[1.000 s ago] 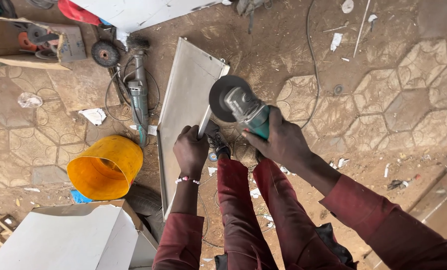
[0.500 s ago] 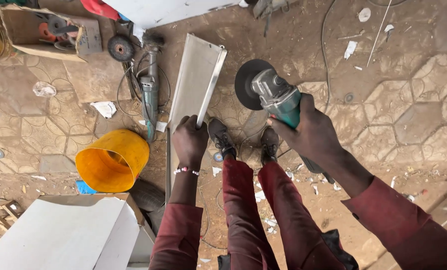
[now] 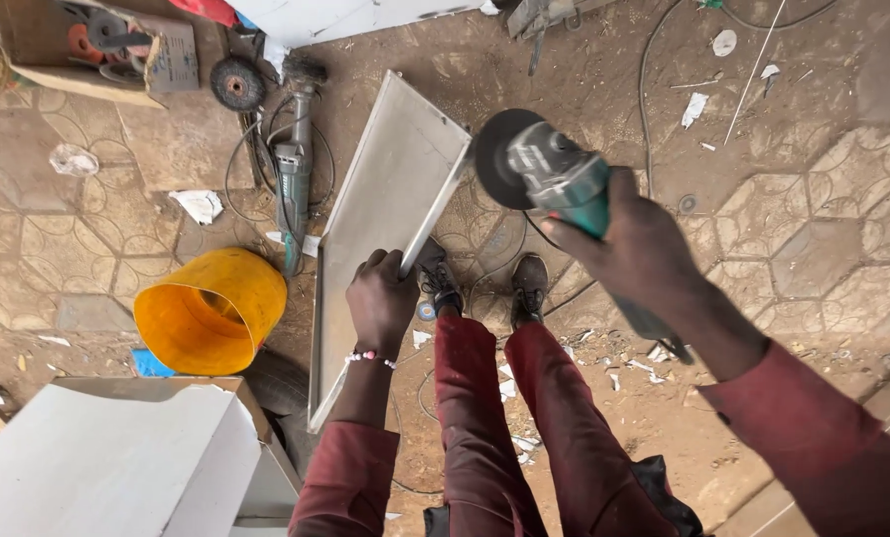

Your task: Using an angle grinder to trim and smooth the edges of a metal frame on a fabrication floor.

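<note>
Dusty patterned paving stones [image 3: 813,259] underfoot, littered with scraps, in daylight.

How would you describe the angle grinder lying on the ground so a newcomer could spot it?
Start at the yellow bucket lying on its side. Just above it, left of the metal tray, lies the grey angle grinder; unlike the teal grinder in the right hand, nobody holds it.
</note>
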